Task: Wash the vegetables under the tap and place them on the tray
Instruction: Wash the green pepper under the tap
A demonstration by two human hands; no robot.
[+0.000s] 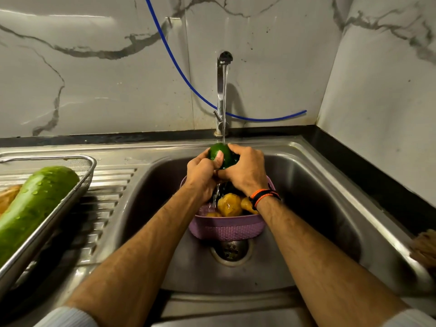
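You hold a smooth, glossy round green vegetable (pixel 223 153) under the thin stream from the chrome tap (pixel 221 95), above a woven-textured lilac plastic basket (pixel 227 228) of wet, lumpy yellow potatoes (pixel 230 205) in the brushed steel sink (pixel 318 185). Your left hand (pixel 203 173) curls round its near side, thumb pressed flat on the skin, while your right hand (pixel 247 168) wraps over it with fingers clamped close together. A long, water-beaded green gourd (pixel 35 206) lies in the wire-mesh steel tray (pixel 90 172) on the ribbed drainboard at your left

Brushed steel sink (pixel 318 175), glossy marble wall (pixel 94 79), matt plastic basket (pixel 226 228)
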